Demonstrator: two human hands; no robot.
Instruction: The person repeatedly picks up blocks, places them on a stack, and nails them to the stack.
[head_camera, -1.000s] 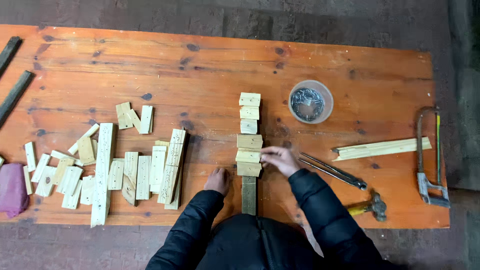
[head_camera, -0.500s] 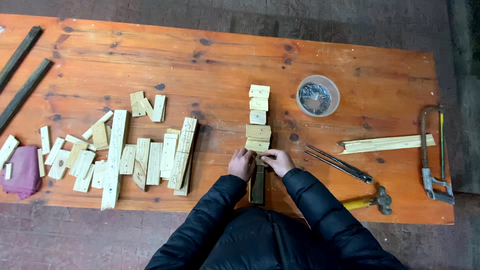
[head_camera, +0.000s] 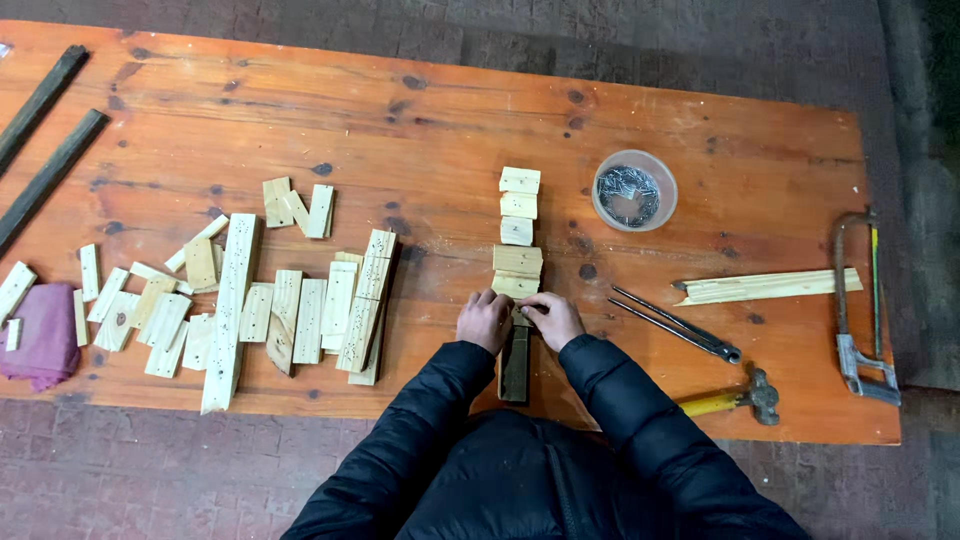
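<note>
Both hands pinch at one spot: left hand (head_camera: 485, 320) and right hand (head_camera: 552, 318) meet over the near end of a dark wood strip (head_camera: 516, 365) that runs from the counter (head_camera: 450, 120) edge away from the person. Fingers curl down onto a small pale block (head_camera: 516, 288), the nearest in a row of five blocks laid crosswise along the strip's line. Grip looks closed on that block/strip joint, but what exactly sits under the fingertips is hidden, maybe a nail, can't tell.

Row goes on w/ a wider block (head_camera: 518, 260), then three smaller ones, the farthest (head_camera: 520, 180) well up the counter.

Step in hand, as I judge it: seating/aligning the nearest block square on the strip, both hands steadying it. Next move would call for keeping one hand on the block so it doesn't skew, other hand free for a tool.

Around: clear tub of nails (head_camera: 634, 190) to the right of the row, pincers (head_camera: 680, 325) just beside the right hand, hammer (head_camera: 735, 397) near the right sleeve at the counter edge, hacksaw (head_camera: 862, 300) at far right, long split offcut (head_camera: 770, 286) between pincers and saw. Left side: heap of pale offcuts (head_camera: 290, 300), purple cloth (head_camera: 45, 335) at the edge, two dark bars (head_camera: 45, 150) top left.
</note>
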